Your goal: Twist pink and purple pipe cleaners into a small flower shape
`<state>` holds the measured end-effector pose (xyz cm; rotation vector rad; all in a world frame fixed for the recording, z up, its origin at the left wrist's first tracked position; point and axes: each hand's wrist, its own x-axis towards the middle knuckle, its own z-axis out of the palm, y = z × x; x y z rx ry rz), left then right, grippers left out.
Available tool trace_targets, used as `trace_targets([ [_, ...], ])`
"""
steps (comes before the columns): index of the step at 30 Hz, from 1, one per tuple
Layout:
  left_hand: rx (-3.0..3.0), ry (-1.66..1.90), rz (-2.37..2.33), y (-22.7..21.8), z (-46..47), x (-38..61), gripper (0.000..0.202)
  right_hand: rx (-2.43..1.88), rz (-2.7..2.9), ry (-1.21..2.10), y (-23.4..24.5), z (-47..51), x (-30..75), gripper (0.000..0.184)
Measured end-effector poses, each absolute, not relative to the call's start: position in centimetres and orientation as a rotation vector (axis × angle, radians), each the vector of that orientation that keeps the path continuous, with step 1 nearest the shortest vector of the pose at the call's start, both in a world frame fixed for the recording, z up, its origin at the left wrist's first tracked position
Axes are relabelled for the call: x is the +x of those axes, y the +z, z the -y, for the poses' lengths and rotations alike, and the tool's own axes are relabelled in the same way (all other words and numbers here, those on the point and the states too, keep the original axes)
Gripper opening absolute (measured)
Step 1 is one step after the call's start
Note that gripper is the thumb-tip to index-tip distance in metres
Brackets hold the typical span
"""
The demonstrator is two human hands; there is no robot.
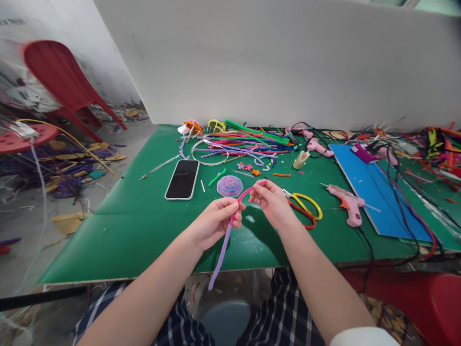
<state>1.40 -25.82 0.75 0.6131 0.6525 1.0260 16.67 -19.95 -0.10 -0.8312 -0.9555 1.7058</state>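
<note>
My left hand (216, 218) is closed around the join of a purple pipe cleaner (220, 252) and a pink pipe cleaner (247, 192). The purple one hangs down over the table's front edge. My right hand (272, 202) pinches the pink one's far end, which arches between both hands. Just beyond the hands lies a round pink-and-blue spiral disc (229, 185) on the green table (137, 226).
A black phone (182, 179) lies left of the disc. Yellow and red scissors (304, 209) and a pink glue gun (347, 204) sit to the right, beside a blue board (374, 192). A heap of coloured pipe cleaners (245, 139) lies further back. Red chairs stand left.
</note>
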Motion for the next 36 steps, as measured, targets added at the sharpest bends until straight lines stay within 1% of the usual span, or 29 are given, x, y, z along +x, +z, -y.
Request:
trace_targets([
  [5, 0.467, 1.171, -0.564, 1.3, 25.8, 1.3, 0.018, -0.818, 0.979, 1.593, -0.1, 20.3, 16.0, 0.013],
  [11, 0.562, 1.041, -0.588, 1.3, 25.8, 0.6, 0.017, -0.809, 0.939, 1.590, -0.2, 20.0, 16.3, 0.012],
  [13, 0.573, 0.994, -0.622, 1.3, 25.8, 0.4, 0.023, -0.778, 0.887, 1.584, -0.2, 19.8, 16.6, 0.010],
  [17, 0.608, 0.971, -0.705, 1.5, 25.8, 0.7, 0.044, -0.750, 0.827, 1.611, -0.1, 19.7, 16.8, 0.010],
  [19, 0.632, 0.972, -0.727, 1.6, 25.8, 1.0, 0.047, -0.760, 0.878, 1.650, 0.0, 19.8, 16.7, 0.012],
  [21, 0.620, 0.972, -0.740, 1.5, 25.8, 1.2, 0.044, -0.775, 0.929, 1.674, -0.1, 19.9, 16.5, 0.013],
  [27, 0.537, 0.900, -0.689, 0.6, 25.8, 1.5, 0.019, -0.828, 0.936, 1.615, -0.3, 19.7, 16.7, 0.015],
  [30, 0.501, 0.935, -0.644, 0.5, 25.9, 1.5, 0.014, -0.852, 0.957, 1.620, -0.2, 19.7, 16.7, 0.017],
  [36, 0.430, 1.181, -0.597, 1.2, 25.7, 1.5, 0.013, -0.894, 1.057, 1.625, -0.3, 20.4, 16.0, 0.016],
])
